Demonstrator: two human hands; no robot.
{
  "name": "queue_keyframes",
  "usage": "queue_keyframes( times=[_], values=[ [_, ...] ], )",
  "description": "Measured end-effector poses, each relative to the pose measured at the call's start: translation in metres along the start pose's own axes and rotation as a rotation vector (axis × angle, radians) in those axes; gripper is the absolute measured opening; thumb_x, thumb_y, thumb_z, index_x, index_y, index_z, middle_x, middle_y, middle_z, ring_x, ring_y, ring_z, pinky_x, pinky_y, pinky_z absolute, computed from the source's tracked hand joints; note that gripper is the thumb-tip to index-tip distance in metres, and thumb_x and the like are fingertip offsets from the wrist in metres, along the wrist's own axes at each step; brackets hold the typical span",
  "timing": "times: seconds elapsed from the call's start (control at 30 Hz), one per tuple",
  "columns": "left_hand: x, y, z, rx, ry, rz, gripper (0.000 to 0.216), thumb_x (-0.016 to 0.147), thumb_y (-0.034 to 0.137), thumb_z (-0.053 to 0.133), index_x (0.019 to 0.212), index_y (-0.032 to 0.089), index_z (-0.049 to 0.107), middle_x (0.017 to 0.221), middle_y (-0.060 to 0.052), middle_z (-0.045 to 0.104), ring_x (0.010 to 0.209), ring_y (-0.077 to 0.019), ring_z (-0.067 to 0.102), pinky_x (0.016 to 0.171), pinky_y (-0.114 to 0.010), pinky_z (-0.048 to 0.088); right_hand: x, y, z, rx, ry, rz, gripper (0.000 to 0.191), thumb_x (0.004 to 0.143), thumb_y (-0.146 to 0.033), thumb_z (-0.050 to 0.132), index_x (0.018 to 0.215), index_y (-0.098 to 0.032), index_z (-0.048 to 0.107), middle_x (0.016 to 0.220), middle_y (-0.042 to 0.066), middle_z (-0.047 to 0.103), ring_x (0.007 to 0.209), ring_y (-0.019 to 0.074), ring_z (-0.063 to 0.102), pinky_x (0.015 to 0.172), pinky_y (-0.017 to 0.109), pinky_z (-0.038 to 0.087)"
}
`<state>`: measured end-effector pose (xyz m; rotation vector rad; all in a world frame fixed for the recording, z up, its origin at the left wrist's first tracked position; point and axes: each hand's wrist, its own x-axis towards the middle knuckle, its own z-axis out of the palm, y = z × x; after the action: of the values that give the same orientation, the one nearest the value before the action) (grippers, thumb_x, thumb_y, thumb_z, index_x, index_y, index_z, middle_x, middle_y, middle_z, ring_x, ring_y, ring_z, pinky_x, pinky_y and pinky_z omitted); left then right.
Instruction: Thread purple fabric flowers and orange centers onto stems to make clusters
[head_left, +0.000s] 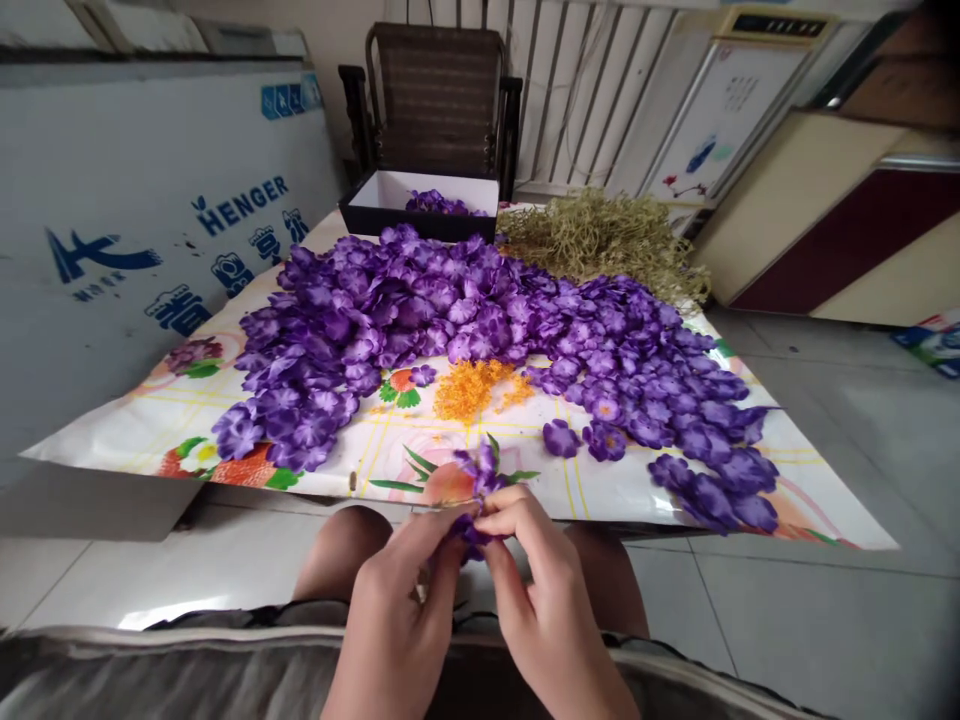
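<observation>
Both my hands meet above my lap at the table's near edge. Between them are purple artificial flowers (486, 468), some sticking up above the fingertips and some below. My left hand (409, 575) is closed, pinching the flowers with thumb and forefinger. My right hand (536, 565) is closed on them too, its fingertips touching those of the left. A thin stem seems to run between the fingers, but it is too small to make out. Just beyond lies a small heap of orange stamens (472, 390). A wide pile of purple flowers (420, 295) curves around it.
A floral plastic cloth (517, 430) covers the table. At the back stand a black box (375, 205) holding purple flowers and a bundle of dry greenish stems (607, 235). Behind them is a chair (439, 95). A large white freezer (150, 220) flanks the left side.
</observation>
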<state>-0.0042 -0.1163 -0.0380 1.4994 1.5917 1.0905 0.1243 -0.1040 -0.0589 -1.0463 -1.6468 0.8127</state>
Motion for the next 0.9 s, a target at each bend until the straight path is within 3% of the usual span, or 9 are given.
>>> queue_keyframes(
  times=[0.13, 0.23, 0.37, 0.47, 0.73, 0.83, 0.9],
  values=[
    [-0.002, -0.006, -0.005, 0.363, 0.097, 0.319, 0.017, 0.082, 0.006, 0.054, 0.082, 0.018, 0.066, 0.086, -0.007, 0.06, 0.076, -0.0198, 0.054, 0.068, -0.027, 0.043, 0.0, -0.003, 0.003, 0.173, 0.021, 0.122, 0.012, 0.089, -0.011, 0.048, 0.087, -0.02, 0.056, 0.088, 0.004, 0.062, 0.083, 0.0163, 0.062, 0.071, 0.026, 0.051],
    [-0.003, -0.009, -0.007, 0.447, 0.056, 0.4, 0.02, 0.086, 0.003, 0.051, 0.089, 0.019, 0.061, 0.092, -0.006, 0.06, 0.084, -0.0207, 0.053, 0.074, -0.029, 0.04, 0.0, -0.004, 0.003, 0.365, 0.04, 0.274, 0.004, 0.086, -0.017, 0.056, 0.084, -0.02, 0.059, 0.086, 0.003, 0.062, 0.08, 0.0161, 0.062, 0.07, 0.025, 0.051],
    [-0.003, -0.01, -0.009, 0.45, -0.034, 0.496, 0.018, 0.087, 0.003, 0.05, 0.082, 0.021, 0.052, 0.072, -0.001, 0.06, 0.067, -0.0174, 0.05, 0.063, -0.028, 0.036, 0.003, -0.002, 0.003, 0.546, 0.023, 0.371, 0.009, 0.081, -0.02, 0.062, 0.075, -0.02, 0.056, 0.083, 0.001, 0.057, 0.078, 0.0154, 0.056, 0.069, 0.025, 0.047],
    [-0.002, -0.011, -0.009, 0.446, -0.048, 0.541, 0.021, 0.086, 0.0, 0.047, 0.084, 0.02, 0.052, 0.073, -0.002, 0.061, 0.068, -0.0179, 0.052, 0.062, -0.028, 0.037, 0.004, 0.001, 0.003, 0.574, -0.015, 0.421, 0.011, 0.08, -0.021, 0.062, 0.072, -0.02, 0.053, 0.081, 0.0, 0.055, 0.073, 0.0146, 0.053, 0.065, 0.025, 0.044],
    [0.005, -0.018, -0.008, 0.425, -0.12, 0.565, 0.025, 0.084, -0.002, 0.045, 0.075, 0.02, 0.052, 0.07, -0.001, 0.057, 0.066, -0.017, 0.051, 0.065, -0.027, 0.04, 0.006, 0.004, 0.005, 0.55, -0.045, 0.449, 0.012, 0.078, -0.022, 0.061, 0.072, -0.02, 0.052, 0.081, 0.003, 0.059, 0.074, 0.0161, 0.057, 0.065, 0.026, 0.048],
    [0.008, -0.014, -0.006, 0.307, -0.074, 0.465, 0.024, 0.085, 0.002, 0.047, 0.07, 0.02, 0.053, 0.069, -0.001, 0.059, 0.065, -0.0167, 0.052, 0.063, -0.025, 0.041, 0.007, 0.002, 0.007, 0.429, 0.02, 0.409, 0.008, 0.082, -0.023, 0.059, 0.076, -0.019, 0.055, 0.085, 0.005, 0.061, 0.08, 0.0181, 0.061, 0.068, 0.028, 0.05],
    [0.009, -0.011, -0.005, 0.164, -0.021, 0.316, 0.022, 0.084, 0.006, 0.052, 0.068, 0.02, 0.055, 0.065, 0.0, 0.059, 0.06, -0.0156, 0.053, 0.058, -0.023, 0.042, 0.005, -0.004, 0.007, 0.248, 0.132, 0.289, 0.006, 0.086, -0.019, 0.055, 0.089, -0.019, 0.06, 0.097, 0.008, 0.062, 0.089, 0.0201, 0.061, 0.077, 0.032, 0.051]
  ],
)
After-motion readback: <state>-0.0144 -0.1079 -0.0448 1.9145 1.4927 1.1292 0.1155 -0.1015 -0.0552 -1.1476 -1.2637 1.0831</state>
